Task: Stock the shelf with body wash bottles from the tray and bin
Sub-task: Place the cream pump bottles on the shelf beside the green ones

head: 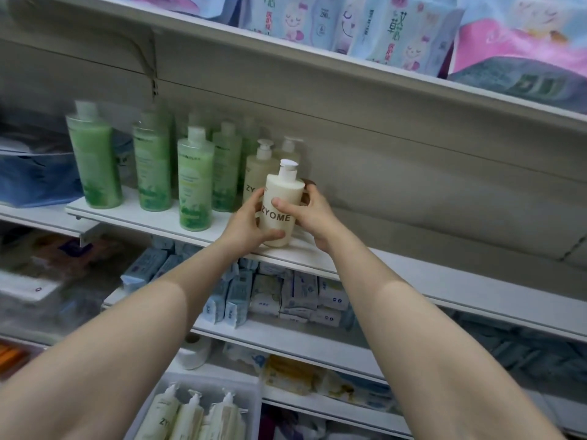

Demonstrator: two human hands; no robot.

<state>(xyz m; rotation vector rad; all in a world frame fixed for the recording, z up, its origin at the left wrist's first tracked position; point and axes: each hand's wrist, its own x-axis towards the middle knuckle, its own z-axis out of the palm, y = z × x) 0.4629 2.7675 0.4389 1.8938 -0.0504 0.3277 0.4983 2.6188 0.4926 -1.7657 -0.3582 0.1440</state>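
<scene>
Body wash bottle [281, 204] upright on shelf [222, 231] front edge, clasped between left hand [246, 222] and right hand [313, 214] grips.

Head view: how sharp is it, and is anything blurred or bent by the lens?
Head view: the cream ZYOME pump bottle, held by the left hand and right hand, is sharp; the tall green bottles at left are motion-smeared; the white shelf edge bows from wide-angle distortion; lighting is soft, without glare.
</scene>
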